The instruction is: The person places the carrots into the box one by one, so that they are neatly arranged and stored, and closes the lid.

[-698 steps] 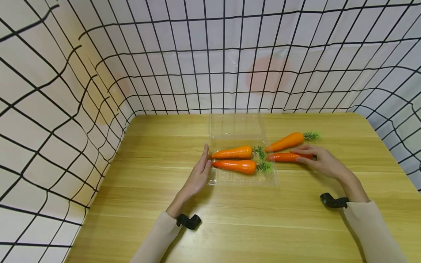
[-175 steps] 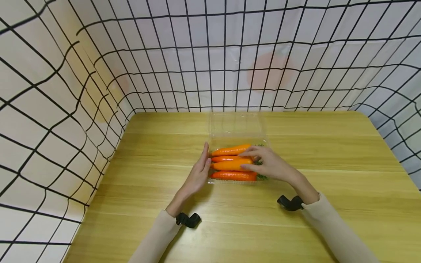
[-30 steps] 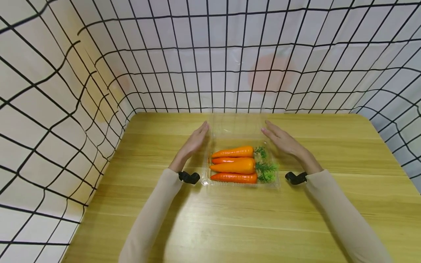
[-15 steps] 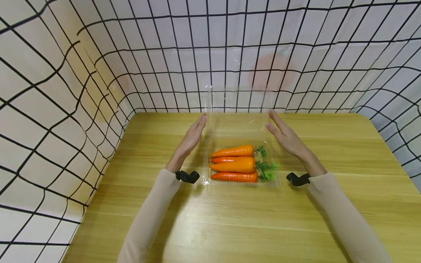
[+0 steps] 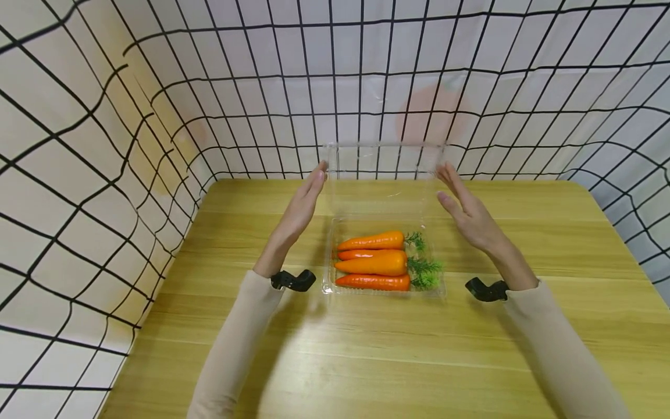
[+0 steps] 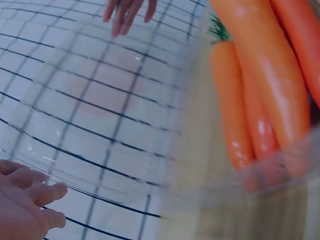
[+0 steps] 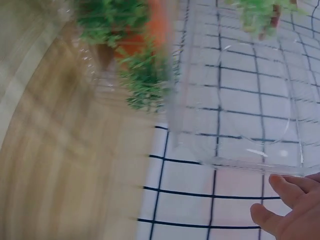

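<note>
A clear plastic clamshell box (image 5: 327, 286) lies on the table with several toy carrots in its base. Two orange carrots (image 5: 370, 265) and two redder ones (image 5: 373, 283) lie side by side, green tops (image 5: 425, 273) to the right. The transparent lid (image 5: 381, 195) tilts upward from the back of the base. My left hand (image 5: 297, 214) is at the lid's left edge, fingers extended. My right hand (image 5: 473, 221) is at its right edge, fingers fairly straight and thumb apart. In the right wrist view, fingertips (image 7: 280, 182) meet or nearly meet the lid's rim.
The wooden table (image 5: 366, 355) carries the box near its back edge. A white cloth with a black grid (image 5: 251, 116) rises behind the table and along both sides. Black camera mounts (image 5: 294, 281) sit on both wrists.
Earlier, loose carrots were put into the box by my right hand while my left steadied it. Over the last second the lid has swung up from the table, both hands rising along its sides.
</note>
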Demonstrator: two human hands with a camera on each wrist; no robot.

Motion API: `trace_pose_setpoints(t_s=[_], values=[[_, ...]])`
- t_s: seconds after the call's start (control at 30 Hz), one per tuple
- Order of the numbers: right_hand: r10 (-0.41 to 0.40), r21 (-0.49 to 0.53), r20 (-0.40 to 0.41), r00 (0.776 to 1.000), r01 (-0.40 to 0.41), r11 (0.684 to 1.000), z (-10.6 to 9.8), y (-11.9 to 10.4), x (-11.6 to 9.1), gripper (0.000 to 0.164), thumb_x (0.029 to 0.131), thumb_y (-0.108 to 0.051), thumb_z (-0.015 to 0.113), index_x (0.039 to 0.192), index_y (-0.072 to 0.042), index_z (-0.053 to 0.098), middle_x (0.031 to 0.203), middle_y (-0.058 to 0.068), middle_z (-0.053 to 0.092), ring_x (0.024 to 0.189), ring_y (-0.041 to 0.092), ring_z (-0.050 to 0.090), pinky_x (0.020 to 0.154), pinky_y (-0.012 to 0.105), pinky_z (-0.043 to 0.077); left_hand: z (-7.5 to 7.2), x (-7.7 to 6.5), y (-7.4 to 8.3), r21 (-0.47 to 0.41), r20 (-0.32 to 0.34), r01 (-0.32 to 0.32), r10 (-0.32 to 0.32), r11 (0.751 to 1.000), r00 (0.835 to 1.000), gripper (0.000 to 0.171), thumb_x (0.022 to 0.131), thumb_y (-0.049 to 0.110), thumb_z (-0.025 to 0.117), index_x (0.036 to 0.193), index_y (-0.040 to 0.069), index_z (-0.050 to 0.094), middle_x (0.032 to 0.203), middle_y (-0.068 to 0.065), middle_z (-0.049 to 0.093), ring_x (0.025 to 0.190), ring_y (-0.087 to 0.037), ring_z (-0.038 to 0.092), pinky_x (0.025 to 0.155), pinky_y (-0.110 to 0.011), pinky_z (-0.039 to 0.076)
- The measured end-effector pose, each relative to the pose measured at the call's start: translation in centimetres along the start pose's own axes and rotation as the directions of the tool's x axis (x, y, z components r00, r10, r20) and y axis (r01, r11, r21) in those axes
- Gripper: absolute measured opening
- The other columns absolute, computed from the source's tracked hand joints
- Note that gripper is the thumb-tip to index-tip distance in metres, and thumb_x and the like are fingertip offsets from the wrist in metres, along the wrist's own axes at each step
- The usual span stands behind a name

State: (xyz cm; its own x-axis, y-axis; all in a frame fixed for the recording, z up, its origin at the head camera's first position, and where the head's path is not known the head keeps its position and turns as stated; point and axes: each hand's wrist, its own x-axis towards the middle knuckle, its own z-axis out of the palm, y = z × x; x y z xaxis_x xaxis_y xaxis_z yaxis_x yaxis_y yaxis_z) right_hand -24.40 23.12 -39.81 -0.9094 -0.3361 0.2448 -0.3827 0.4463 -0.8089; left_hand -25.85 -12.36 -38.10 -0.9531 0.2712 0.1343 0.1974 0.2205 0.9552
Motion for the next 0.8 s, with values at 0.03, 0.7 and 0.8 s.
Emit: trace_pose_setpoints(t_s=[0.03,0.7,0.8], values=[[-0.011,0.002,-0.008,1.0,0.011,1.0,-0.1,-0.3,-0.2,0.068,0.113,-0.027,0.041,0.167,-0.028,0.0,0.175,0.007,0.013,0.162,0.031,0.015,0.13,0.061,0.012,0.0,-0.1,0.4,-0.001,-0.001,-0.011,0.011,1.0,1.0,0.063,0.114,0.047,0.025,0.167,0.015,0.017,0.174,-0.001,0.021,0.16,-0.022,0.025,0.133,-0.045,0.016],[-0.153,-0.069,-0.044,0.987,0.15,0.986,-1.1,-3.0,-4.1,0.07,0.11,-0.01,0.043,0.167,-0.031,0.009,0.17,0.013,0.029,0.156,0.005,0.028,0.115,0.005,0.026,-1.0,-4.7,3.5,0.04,0.062,-0.1,0.098,0.994,0.993,0.056,0.115,0.04,0.025,0.165,0.016,0.025,0.171,-0.002,0.031,0.155,-0.023,0.037,0.132,-0.047,0.021],[-0.174,-0.062,-0.039,0.984,0.172,0.983,-1.0,-3.0,-4.6,0.069,0.109,-0.006,0.043,0.167,-0.028,0.012,0.169,0.014,0.031,0.154,0.001,0.029,0.113,0.004,0.028,-1.2,-5.4,3.5,0.039,0.081,-0.105,0.102,0.994,0.991,0.054,0.115,0.037,0.026,0.165,0.016,0.028,0.17,-0.002,0.033,0.155,-0.023,0.036,0.131,-0.048,0.022]])
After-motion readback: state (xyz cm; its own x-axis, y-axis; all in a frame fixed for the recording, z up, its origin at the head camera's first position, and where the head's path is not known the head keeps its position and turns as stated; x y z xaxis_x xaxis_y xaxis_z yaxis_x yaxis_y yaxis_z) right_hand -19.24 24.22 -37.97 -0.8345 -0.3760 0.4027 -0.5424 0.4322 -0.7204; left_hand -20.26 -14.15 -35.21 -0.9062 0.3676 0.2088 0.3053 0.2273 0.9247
